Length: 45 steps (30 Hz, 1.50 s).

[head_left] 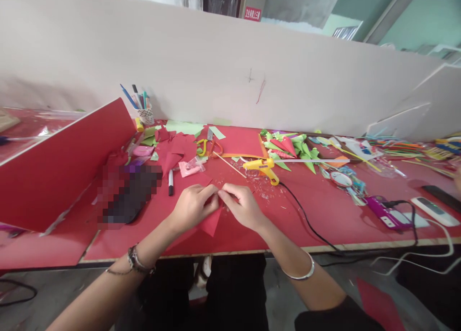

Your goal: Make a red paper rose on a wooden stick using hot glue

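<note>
A piece of red paper (212,223) shows below and between my hands, its lower corner pointing toward the table's front edge. My left hand (194,205) is closed, with thumb and fingers pinching the paper. Close beside it, my right hand (242,206) is also closed, its fingertips meeting the left ones at the paper's upper part. The fingers hide the spot where they meet. A yellow hot glue gun (262,167) with a long glue stick lies just beyond my right hand. Past my left hand lie a marker (171,183) and a small pink item in clear plastic (190,167).
Yellow-orange scissors (202,147), red paper scraps and green paper cones (306,151) lie at the back. A red board (72,168) leans at left by a pixelated dark object (135,196). The glue gun's cord runs right toward a purple power strip (387,213).
</note>
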### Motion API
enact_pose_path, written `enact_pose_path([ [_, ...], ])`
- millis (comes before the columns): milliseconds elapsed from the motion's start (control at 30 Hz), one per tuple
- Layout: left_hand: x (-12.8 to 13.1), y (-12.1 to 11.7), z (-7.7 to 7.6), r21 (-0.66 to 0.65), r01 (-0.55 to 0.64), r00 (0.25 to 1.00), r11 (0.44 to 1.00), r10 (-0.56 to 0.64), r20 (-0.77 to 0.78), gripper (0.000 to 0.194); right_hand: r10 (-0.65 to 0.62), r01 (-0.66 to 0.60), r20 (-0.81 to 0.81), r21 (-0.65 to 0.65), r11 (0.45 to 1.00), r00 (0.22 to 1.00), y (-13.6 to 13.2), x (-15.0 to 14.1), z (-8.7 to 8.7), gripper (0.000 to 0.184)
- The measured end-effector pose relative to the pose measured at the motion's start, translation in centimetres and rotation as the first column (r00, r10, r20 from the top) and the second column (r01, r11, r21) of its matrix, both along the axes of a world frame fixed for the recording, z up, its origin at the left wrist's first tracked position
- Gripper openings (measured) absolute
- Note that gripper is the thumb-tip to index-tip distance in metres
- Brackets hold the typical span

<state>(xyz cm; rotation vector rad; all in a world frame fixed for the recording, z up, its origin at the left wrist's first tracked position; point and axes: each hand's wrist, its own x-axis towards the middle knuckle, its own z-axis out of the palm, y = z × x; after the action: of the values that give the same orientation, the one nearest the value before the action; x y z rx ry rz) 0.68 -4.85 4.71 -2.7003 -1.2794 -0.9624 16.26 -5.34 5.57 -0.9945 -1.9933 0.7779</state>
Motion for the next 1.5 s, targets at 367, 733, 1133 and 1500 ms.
enact_pose_path([
  [367,-1.2,-0.1,-0.7,0.067,-0.082,0.997,0.994,0.081,0.014,0.018,-0.208,0.207,-0.009,0.160,0.965,0.978,0.0,1.3,1.3,0.035],
  [733,-6.0,-0.1,-0.6,0.005,-0.243,0.970,0.970,0.243,-0.003,0.018,-0.238,0.243,-0.069,0.090,0.966,0.969,-0.3,5.3,1.5,0.029],
  [1133,-1.8,-1.5,1.1,-0.179,-0.051,0.956,0.983,-0.004,-0.292,0.033,-0.284,0.104,0.227,0.582,0.807,0.932,-0.5,2.3,1.1,0.016],
  [1500,-2.1,-1.7,1.3,-0.289,0.077,0.945,0.954,-0.163,-0.285,0.038,-0.171,-0.171,0.467,0.602,0.780,0.867,-0.1,1.4,-0.9,0.016],
])
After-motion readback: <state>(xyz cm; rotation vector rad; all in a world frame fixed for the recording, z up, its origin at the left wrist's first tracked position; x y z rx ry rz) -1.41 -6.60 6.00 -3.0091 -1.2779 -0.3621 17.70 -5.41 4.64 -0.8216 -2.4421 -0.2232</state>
